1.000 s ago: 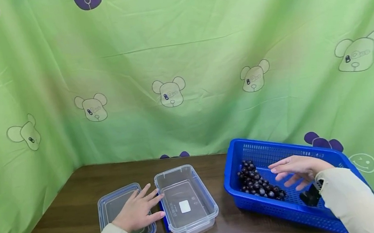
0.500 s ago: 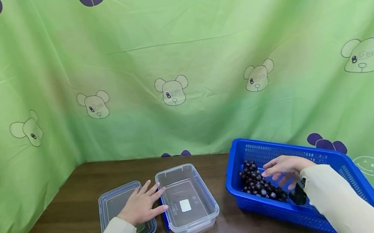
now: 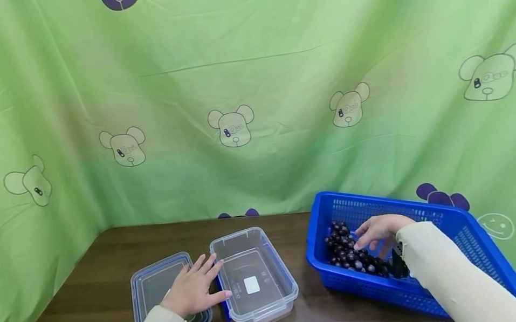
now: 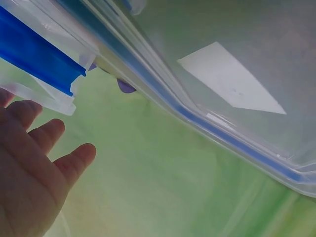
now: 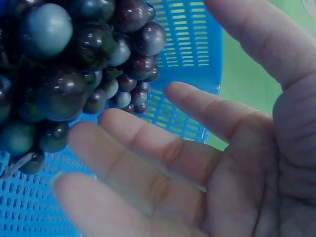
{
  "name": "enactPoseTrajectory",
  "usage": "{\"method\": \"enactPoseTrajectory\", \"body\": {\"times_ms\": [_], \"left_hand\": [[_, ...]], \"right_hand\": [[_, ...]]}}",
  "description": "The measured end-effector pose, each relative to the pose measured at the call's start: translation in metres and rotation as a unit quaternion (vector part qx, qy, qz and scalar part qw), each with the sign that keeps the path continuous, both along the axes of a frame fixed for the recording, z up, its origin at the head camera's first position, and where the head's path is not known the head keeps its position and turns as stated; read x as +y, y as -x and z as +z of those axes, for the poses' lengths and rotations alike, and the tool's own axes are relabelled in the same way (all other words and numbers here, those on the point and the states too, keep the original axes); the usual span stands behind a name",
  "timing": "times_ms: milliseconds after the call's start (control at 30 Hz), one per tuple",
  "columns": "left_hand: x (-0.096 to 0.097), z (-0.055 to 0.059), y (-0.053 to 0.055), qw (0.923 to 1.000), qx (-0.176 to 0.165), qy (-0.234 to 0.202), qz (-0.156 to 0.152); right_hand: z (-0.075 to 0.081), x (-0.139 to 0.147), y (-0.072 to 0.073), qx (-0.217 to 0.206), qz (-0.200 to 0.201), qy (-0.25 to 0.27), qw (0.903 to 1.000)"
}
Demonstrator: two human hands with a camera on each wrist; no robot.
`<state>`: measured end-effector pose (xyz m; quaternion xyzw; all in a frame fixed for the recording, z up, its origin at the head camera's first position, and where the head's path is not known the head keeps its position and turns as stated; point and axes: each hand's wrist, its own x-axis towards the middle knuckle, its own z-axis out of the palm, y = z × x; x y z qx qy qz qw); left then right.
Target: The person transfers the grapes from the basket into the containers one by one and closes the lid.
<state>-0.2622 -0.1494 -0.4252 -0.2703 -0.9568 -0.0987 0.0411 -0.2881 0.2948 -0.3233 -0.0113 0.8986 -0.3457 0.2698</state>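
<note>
A bunch of dark grapes [image 3: 348, 250] lies along the left side of the blue basket [image 3: 321, 267]. My right hand [image 3: 382, 231] reaches into the basket just right of the bunch. In the right wrist view its fingers [image 5: 148, 143] stretch loosely toward the grapes [image 5: 64, 94], fingertips right beside the lowest ones. A clear plastic food container [image 3: 275, 289], lidless, stands mid-table. My left hand [image 3: 194, 290] spreads its fingers at the container's left rim, beside a blue latch [image 4: 39, 52]. Partly beneath that hand lies the container's lid [image 3: 154, 283].
Brown table [image 3: 86, 303], bounded behind and at the left by a green printed curtain [image 3: 288, 168]. The basket has raised perforated walls and takes up the right side, with the container to its left. A white label [image 3: 252, 284] shows in the container.
My right hand has moved left inside the basket, closer to the grapes. The left hand stays by the container's rim. The view has shifted slightly.
</note>
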Motion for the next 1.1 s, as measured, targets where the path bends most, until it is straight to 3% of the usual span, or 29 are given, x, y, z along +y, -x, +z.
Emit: {"method": "enactPoseTrajectory", "body": {"times_ms": [233,567,733,1100], "left_hand": [[-0.003,0.001,-0.003,0.9999,-0.011,-0.008,-0.009],[-0.001,0.002,-0.003,0.9995,-0.027,-0.012,-0.009],[-0.004,-0.003,-0.002,0.9996,-0.013,-0.018,-0.017],[-0.004,0.001,-0.002,0.9993,0.009,-0.021,-0.028]], "right_hand": [[-0.009,-0.005,0.005,-0.015,0.011,-0.002,0.9998],[-0.016,-0.012,0.010,0.007,0.023,-0.073,0.9971],[-0.018,-0.017,0.012,0.001,0.040,-0.094,0.9948],[-0.023,-0.031,0.026,-0.014,0.082,-0.146,0.9858]]}}
